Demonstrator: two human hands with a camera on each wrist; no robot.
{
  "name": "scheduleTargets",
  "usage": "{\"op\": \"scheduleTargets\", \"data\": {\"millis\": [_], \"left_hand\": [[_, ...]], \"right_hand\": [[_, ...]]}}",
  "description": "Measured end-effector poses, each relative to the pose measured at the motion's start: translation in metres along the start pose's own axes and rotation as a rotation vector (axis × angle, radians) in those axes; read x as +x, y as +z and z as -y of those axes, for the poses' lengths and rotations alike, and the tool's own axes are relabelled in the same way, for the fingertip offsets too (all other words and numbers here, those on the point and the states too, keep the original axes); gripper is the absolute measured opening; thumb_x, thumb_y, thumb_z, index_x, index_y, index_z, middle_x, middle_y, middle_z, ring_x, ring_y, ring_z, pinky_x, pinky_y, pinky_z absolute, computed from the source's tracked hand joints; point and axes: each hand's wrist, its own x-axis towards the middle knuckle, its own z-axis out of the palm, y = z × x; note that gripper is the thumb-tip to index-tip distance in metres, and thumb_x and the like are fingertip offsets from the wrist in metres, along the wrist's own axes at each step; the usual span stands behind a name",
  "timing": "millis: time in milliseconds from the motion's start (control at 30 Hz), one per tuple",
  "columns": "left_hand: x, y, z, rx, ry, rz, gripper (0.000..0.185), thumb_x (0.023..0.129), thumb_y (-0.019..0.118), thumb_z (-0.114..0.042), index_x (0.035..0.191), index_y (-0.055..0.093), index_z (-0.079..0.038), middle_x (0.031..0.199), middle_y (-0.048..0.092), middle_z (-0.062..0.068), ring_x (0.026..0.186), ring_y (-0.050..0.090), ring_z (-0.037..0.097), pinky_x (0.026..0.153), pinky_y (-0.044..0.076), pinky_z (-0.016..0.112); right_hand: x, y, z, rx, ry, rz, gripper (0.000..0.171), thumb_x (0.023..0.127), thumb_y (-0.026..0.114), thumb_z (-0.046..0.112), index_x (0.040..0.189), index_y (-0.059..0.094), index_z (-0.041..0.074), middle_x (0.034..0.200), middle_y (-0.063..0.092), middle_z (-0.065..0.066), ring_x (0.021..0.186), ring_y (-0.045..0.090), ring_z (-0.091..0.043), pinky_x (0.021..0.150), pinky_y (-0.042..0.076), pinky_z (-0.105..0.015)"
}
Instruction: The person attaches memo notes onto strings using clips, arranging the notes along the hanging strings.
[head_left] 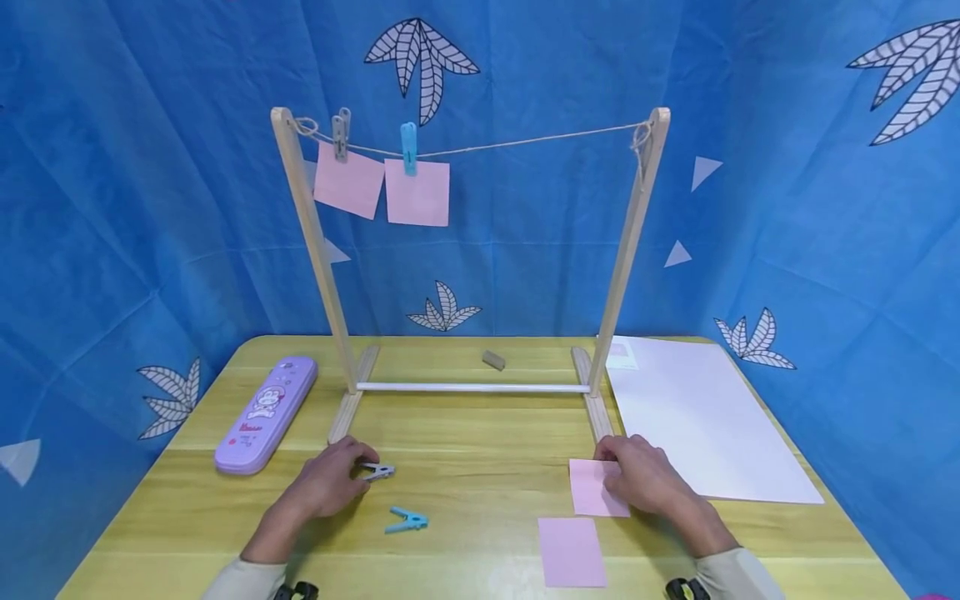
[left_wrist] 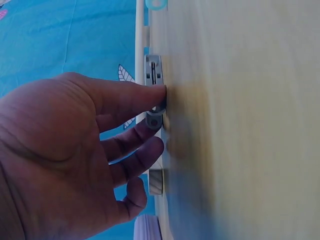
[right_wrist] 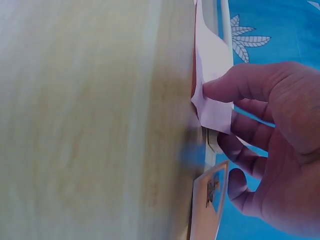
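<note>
My left hand [head_left: 330,479] pinches a grey clothespin [head_left: 378,472] at the table's surface; in the left wrist view, thumb and fingers sit around the clothespin [left_wrist: 153,70]. A blue clothespin [head_left: 407,520] lies a little nearer to me. On the right, my right hand [head_left: 647,475] pinches the edge of a pink paper square [head_left: 588,487], which bends slightly upward in the right wrist view, with the thumb on the paper [right_wrist: 215,107]. Another pink square [head_left: 572,552] lies flat just in front of it.
A wooden frame [head_left: 626,250] carries a string [head_left: 525,145], where grey and blue clothespins hold two pink squares [head_left: 417,196]. A purple pencil case [head_left: 266,415] lies left, a large white sheet [head_left: 705,417] right. Near the back is a small grey-brown block [head_left: 493,360].
</note>
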Motion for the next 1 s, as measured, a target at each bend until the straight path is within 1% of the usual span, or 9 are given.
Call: {"op": "scheduleTargets", "data": {"millis": [133, 200, 267, 367, 500, 700, 833, 933, 1000], "left_hand": [[0.0002, 0.0000, 0.0001, 0.024, 0.003, -0.003, 0.026, 0.078, 0.075, -0.012, 0.102, 0.069, -0.019, 0.096, 0.059, -0.003, 0.090, 0.057, 0.016, 0.081, 0.048, 0.043], [0.0000, -0.0002, 0.0003, 0.017, -0.010, 0.002, 0.024, 0.080, 0.074, -0.013, 0.102, 0.069, -0.021, 0.095, 0.058, -0.002, 0.087, 0.055, 0.015, 0.077, 0.047, 0.040], [-0.0004, -0.0008, 0.0003, 0.000, -0.013, 0.007, 0.022, 0.082, 0.072, -0.012, 0.101, 0.068, -0.022, 0.095, 0.057, 0.000, 0.085, 0.052, 0.014, 0.074, 0.045, 0.038], [-0.0010, -0.0024, 0.0003, -0.018, -0.009, 0.006, 0.021, 0.085, 0.068, -0.009, 0.100, 0.067, -0.023, 0.095, 0.057, 0.001, 0.085, 0.052, 0.014, 0.075, 0.046, 0.038], [-0.0008, -0.0044, 0.0004, -0.034, 0.010, -0.009, 0.021, 0.088, 0.065, -0.006, 0.101, 0.067, -0.022, 0.095, 0.060, 0.000, 0.088, 0.054, 0.015, 0.079, 0.047, 0.040], [-0.0004, -0.0050, 0.0007, -0.090, 0.041, -0.031, 0.019, 0.089, 0.065, -0.006, 0.101, 0.066, -0.021, 0.094, 0.060, -0.002, 0.089, 0.057, 0.015, 0.080, 0.048, 0.040], [0.0009, -0.0036, 0.0005, -0.115, 0.080, -0.075, 0.017, 0.089, 0.065, -0.007, 0.102, 0.067, -0.019, 0.093, 0.061, -0.003, 0.089, 0.060, 0.015, 0.079, 0.049, 0.039], [0.0013, -0.0025, 0.0003, -0.124, 0.082, -0.110, 0.018, 0.089, 0.066, -0.007, 0.101, 0.067, -0.019, 0.092, 0.062, -0.005, 0.090, 0.062, 0.014, 0.079, 0.049, 0.039], [0.0010, -0.0022, 0.0003, -0.132, 0.069, -0.110, 0.018, 0.088, 0.067, -0.007, 0.099, 0.067, -0.021, 0.093, 0.061, -0.005, 0.089, 0.062, 0.013, 0.079, 0.048, 0.039]], "right_hand": [[-0.0003, 0.0009, 0.0036, -0.022, -0.023, 0.004, 0.037, 0.077, 0.064, 0.000, 0.105, 0.069, 0.023, 0.098, 0.071, 0.004, 0.095, 0.059, -0.021, 0.067, 0.041, -0.042], [-0.0001, 0.0020, 0.0048, -0.055, -0.037, -0.011, 0.032, 0.080, 0.064, 0.003, 0.103, 0.072, 0.023, 0.098, 0.071, 0.005, 0.095, 0.059, -0.022, 0.065, 0.041, -0.042], [-0.0001, 0.0028, 0.0056, -0.087, -0.045, -0.031, 0.025, 0.082, 0.066, 0.007, 0.098, 0.074, 0.023, 0.094, 0.070, 0.006, 0.093, 0.059, -0.020, 0.064, 0.041, -0.041], [0.0004, 0.0036, 0.0053, -0.106, -0.051, -0.057, 0.017, 0.084, 0.066, 0.013, 0.095, 0.074, 0.023, 0.089, 0.068, 0.008, 0.087, 0.058, -0.017, 0.062, 0.040, -0.040], [0.0018, 0.0037, 0.0050, -0.085, -0.047, -0.078, 0.012, 0.084, 0.067, 0.015, 0.092, 0.074, 0.023, 0.086, 0.067, 0.009, 0.084, 0.056, -0.015, 0.063, 0.039, -0.037], [0.0038, 0.0046, 0.0048, -0.032, -0.040, -0.109, 0.012, 0.084, 0.068, 0.012, 0.090, 0.075, 0.021, 0.088, 0.071, 0.007, 0.084, 0.058, -0.015, 0.066, 0.042, -0.039], [0.0042, 0.0054, 0.0050, -0.017, -0.033, -0.103, 0.013, 0.084, 0.067, 0.012, 0.090, 0.075, 0.021, 0.089, 0.071, 0.006, 0.085, 0.059, -0.015, 0.068, 0.042, -0.040], [0.0043, 0.0052, 0.0053, -0.012, -0.025, -0.095, 0.013, 0.084, 0.066, 0.012, 0.089, 0.075, 0.021, 0.088, 0.071, 0.007, 0.085, 0.058, -0.014, 0.068, 0.042, -0.040], [0.0042, 0.0050, 0.0050, -0.013, -0.020, -0.090, 0.014, 0.084, 0.066, 0.012, 0.090, 0.075, 0.021, 0.088, 0.071, 0.007, 0.085, 0.058, -0.014, 0.068, 0.042, -0.040]]}}
